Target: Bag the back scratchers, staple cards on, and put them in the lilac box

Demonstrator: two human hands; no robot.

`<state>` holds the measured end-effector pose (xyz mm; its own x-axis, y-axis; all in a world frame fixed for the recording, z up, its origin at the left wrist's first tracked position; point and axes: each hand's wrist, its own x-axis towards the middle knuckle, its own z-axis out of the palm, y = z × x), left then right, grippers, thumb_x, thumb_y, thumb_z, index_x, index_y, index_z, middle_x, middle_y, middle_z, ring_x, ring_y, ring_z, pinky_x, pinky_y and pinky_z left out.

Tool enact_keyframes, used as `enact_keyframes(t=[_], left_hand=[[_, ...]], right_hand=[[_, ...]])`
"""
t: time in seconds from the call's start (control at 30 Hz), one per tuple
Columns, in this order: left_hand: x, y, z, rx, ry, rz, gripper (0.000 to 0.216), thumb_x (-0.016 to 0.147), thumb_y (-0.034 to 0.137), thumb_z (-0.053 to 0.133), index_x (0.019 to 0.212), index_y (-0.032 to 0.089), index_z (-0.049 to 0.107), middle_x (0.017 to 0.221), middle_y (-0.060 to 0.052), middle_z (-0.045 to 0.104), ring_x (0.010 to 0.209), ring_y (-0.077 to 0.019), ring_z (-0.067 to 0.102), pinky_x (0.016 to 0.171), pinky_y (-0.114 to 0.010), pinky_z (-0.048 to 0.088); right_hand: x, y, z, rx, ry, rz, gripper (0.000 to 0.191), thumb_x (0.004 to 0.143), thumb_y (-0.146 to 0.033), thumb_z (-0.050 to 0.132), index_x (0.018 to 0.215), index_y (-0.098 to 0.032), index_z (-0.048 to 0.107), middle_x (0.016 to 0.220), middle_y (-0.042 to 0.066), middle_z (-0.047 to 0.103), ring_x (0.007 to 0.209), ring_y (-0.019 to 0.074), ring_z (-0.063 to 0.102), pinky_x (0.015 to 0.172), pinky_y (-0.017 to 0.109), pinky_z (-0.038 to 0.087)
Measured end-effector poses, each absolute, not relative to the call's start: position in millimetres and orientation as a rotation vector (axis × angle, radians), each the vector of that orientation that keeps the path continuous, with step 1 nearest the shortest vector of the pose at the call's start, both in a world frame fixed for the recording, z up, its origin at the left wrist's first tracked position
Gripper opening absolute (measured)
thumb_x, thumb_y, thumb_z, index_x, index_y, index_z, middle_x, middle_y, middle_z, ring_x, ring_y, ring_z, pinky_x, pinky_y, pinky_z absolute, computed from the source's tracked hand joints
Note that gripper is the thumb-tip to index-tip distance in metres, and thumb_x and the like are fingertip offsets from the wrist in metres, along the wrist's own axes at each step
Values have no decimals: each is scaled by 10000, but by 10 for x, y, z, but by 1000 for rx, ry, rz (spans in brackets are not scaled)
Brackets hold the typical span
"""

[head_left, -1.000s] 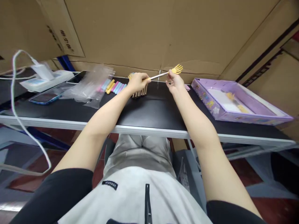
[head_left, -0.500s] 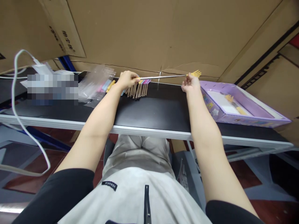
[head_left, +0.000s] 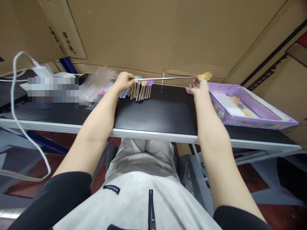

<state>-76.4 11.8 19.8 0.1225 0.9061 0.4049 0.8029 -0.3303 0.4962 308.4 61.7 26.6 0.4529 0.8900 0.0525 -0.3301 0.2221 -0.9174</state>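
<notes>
A telescopic back scratcher (head_left: 165,78) with a yellow hand-shaped head is stretched out level between my two hands, its thin metal rod extended. My left hand (head_left: 124,81) is closed on the handle end. At the other end my right hand (head_left: 199,85) pinches the rod just below the yellow head. Below and beside my left hand lies a row of collapsed back scratchers (head_left: 141,91) with metal tubes and blue, yellow, pink and purple heads. Part of their colored handles is hidden behind my left hand and forearm.
Clear plastic bags (head_left: 96,84) lie left of my left hand. A purple box (head_left: 259,123) holding a yellow back scratcher stands at the right. A white cable (head_left: 14,95) loops at the left. Cardboard (head_left: 153,38) walls off the back of the black table (head_left: 155,115).
My hands have moved farther apart, left hand leftward and right hand slightly rightward. The rod between them is longer, and more of the row of back scratchers shows.
</notes>
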Motion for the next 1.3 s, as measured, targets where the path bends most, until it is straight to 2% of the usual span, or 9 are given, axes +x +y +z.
enact_keyframes(t=[0.2, 0.33, 0.57, 0.93, 1.13, 1.3], left_hand=[[-585, 13, 275, 2287, 1715, 1080, 214, 903, 267, 618, 1008, 151, 765, 898, -103, 723, 978, -266, 616, 925, -386, 430], [-284, -79, 256, 2397, 1641, 1052, 209, 937, 296, 604, 973, 163, 762, 849, -93, 707, 971, -268, 613, 962, -405, 407], [-24, -143, 170, 2448, 1574, 1086, 186, 949, 309, 616, 901, 178, 739, 782, -83, 663, 963, -287, 609, 1007, -447, 372], [-11, -172, 184, 2454, 1578, 1088, 216, 962, 341, 611, 890, 193, 750, 774, -81, 669, 955, -291, 610, 987, -454, 372], [-82, -170, 273, 2453, 1595, 1115, 236, 982, 334, 584, 874, 190, 735, 748, -67, 654, 911, -268, 598, 1014, -466, 359], [-408, -90, 325, 2380, 1711, 1133, 166, 970, 288, 594, 937, 200, 731, 821, -78, 683, 995, -287, 597, 1064, -512, 311]], right_hand=[[2914, 632, 319, -1004, -706, 871, 472, 932, -655, 578, 762, -219, 513, 1003, 20, 674, 1123, 222, 659, 879, 459, 532], [2442, 474, 244, -979, -836, 948, 514, 926, -715, 524, 816, -214, 551, 993, 33, 671, 1107, 231, 675, 826, 427, 536], [1804, 12, 131, -922, -804, 1084, 442, 884, -646, 666, 834, -222, 550, 951, 14, 669, 1107, 222, 675, 824, 390, 539], [1854, -35, 222, -932, -795, 1121, 337, 930, -524, 697, 845, -221, 577, 911, -14, 685, 1067, 169, 690, 826, 334, 535], [1991, 176, 331, -897, -793, 1096, 359, 989, -531, 596, 876, -191, 612, 923, 15, 683, 1085, 191, 704, 805, 345, 543], [2517, 385, 466, -907, -769, 954, 482, 982, -649, 478, 804, -209, 565, 980, 24, 691, 1181, 256, 683, 838, 456, 565]])
